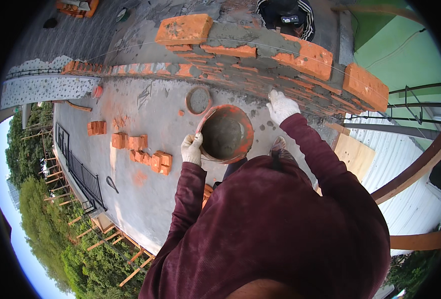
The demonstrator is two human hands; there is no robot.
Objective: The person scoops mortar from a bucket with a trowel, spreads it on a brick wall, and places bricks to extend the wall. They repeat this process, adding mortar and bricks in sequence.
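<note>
My left hand [191,150], in a white work glove, is closed on the rim of an orange bucket [248,130]. Grey mortar [223,137] lies inside the bucket, which is held in front of my body. My right hand [282,107], gloved too, is raised beside the near face of a brick wall [300,92]. Its fingers are curled; what they hold, if anything, does not show. Wet mortar [267,42] covers the wall's top between orange bricks, among them a brick [183,30] at the left and a brick [365,87] at the right.
A second bucket [199,100] of grey mortar stands on the concrete floor. Several brick stacks [136,143] sit at the left. A taut string [130,46] runs along the wall. Beyond it is another person [286,17]. Steel bars [415,104] stick out at the right.
</note>
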